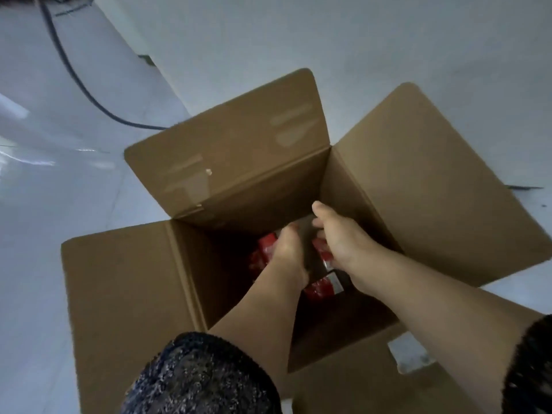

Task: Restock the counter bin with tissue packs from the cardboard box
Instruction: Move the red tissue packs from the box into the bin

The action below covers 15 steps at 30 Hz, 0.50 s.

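An open cardboard box (128,282) stands on the floor with all its flaps folded outward. Both my arms reach down into it. At the dark bottom lie red tissue packs. My left hand (288,249) grips a red pack (266,246) at the left. My right hand (340,237) curls its fingers around another red pack (324,253). A third red pack (322,288) with a white label lies loose below my right wrist. The counter bin is out of view.
The box sits on a pale glossy floor (44,204) beside a white wall (358,40). A black cable (77,82) runs across the floor at the upper left. A white label (410,352) is stuck on the near flap.
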### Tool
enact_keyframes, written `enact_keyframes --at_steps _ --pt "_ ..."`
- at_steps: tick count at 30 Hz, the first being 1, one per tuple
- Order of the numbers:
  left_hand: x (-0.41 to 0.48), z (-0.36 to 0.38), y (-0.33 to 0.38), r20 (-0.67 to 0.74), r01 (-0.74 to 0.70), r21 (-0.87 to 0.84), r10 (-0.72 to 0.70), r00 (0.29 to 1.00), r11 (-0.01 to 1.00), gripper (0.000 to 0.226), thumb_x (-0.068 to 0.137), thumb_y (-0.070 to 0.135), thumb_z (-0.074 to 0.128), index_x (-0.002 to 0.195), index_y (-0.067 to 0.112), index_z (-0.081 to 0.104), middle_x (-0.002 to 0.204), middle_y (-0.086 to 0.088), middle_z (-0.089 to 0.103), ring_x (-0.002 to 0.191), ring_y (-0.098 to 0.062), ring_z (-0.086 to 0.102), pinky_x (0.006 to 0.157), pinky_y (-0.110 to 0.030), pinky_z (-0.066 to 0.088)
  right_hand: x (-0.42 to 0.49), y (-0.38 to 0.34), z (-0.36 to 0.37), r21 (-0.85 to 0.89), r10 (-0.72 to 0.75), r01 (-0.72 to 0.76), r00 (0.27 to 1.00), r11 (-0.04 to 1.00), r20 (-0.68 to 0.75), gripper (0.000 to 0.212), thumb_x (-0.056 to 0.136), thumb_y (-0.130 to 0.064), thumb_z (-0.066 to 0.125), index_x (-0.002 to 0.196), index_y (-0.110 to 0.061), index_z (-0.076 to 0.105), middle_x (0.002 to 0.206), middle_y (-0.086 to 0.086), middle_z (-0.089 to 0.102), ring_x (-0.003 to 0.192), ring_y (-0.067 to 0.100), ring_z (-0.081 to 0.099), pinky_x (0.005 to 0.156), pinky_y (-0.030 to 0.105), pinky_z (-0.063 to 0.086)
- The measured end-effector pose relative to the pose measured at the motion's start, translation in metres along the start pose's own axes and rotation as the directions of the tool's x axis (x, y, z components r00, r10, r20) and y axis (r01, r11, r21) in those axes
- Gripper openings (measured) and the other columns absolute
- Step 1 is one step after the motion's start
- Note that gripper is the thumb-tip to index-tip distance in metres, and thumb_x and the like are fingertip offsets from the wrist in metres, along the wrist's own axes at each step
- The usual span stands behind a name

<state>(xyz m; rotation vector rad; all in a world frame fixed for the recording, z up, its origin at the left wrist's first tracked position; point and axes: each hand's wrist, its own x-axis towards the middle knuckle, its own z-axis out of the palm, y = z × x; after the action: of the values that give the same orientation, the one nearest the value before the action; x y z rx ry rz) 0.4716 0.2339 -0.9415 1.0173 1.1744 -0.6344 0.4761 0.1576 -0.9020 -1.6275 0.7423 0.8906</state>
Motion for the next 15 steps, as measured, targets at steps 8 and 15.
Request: enact_keyframes --at_steps 8,15 --pt "0.094 0.014 -0.028 0.103 0.050 0.072 -0.058 0.993 0.996 0.037 0.098 0.034 0.040 0.078 0.010 0.061 0.047 -0.006 0.061 0.057 -0.022 0.054 0.039 -0.017 0.044 0.071 0.024 0.008 -0.089 0.037 -0.054 0.983 0.995 -0.182 0.051 0.097 -0.049 0.032 0.122 -0.013 0.058 0.120 0.012 0.058 0.112 0.030 0.054 0.100 0.041 0.040" --pt "0.146 0.021 -0.049 0.102 0.021 0.177 -0.040 0.994 0.984 0.035 0.102 0.024 0.037 0.077 0.007 0.055 0.045 -0.004 0.059 0.039 -0.016 0.054 0.032 -0.013 0.038 0.104 0.054 0.007 -0.051 0.063 -0.080 0.957 0.995 -0.282 0.049 0.100 -0.036 0.030 0.122 -0.004 0.060 0.128 0.019 0.057 0.117 0.034 0.053 0.102 0.041 0.040"
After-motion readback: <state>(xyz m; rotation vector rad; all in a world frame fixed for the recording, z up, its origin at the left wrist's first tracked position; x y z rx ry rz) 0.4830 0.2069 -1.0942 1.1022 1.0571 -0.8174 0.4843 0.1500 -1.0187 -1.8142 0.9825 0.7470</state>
